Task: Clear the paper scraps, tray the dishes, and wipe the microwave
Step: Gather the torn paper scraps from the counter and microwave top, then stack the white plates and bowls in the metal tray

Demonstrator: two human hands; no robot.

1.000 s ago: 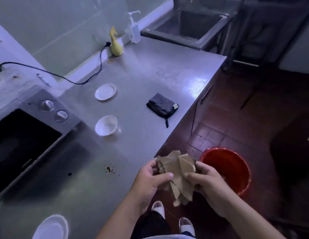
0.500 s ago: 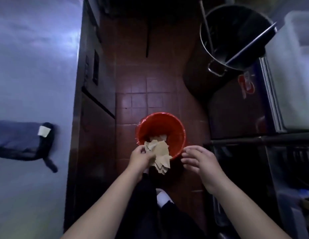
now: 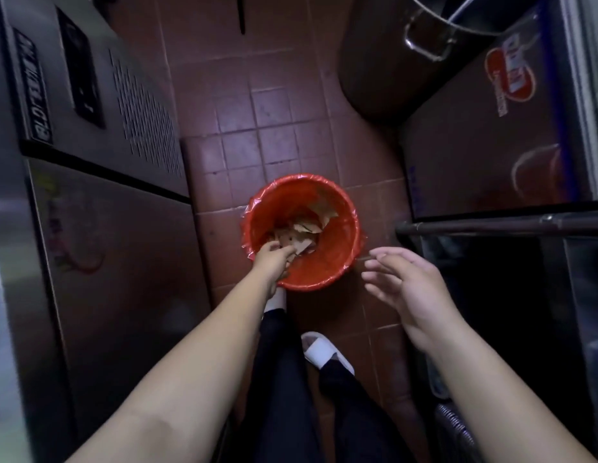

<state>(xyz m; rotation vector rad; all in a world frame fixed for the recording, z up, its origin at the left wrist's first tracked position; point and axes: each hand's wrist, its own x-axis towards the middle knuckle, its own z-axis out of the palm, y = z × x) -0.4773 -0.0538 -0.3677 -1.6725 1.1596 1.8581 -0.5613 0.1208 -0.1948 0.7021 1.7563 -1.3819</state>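
Observation:
A red bucket lined with a red bag stands on the tiled floor in front of my feet. Brown paper scraps lie loose in its bottom. My left hand reaches over the near rim into the bucket, fingers pointing down and touching the scraps; whether it still grips any is hidden by the hand itself. My right hand hovers to the right of the bucket, outside it, fingers spread and holding nothing.
A steel counter cabinet with a vent grille rises close on the left. A large steel pot and a printed cardboard box stand at the back right, above a dark shelf rail. My feet in white slippers stand just behind the bucket.
I turned from the counter to the floor bucket. My right hand let go of the scraps, my left hand lowered them into the bucket, and most now lie in its bottom.

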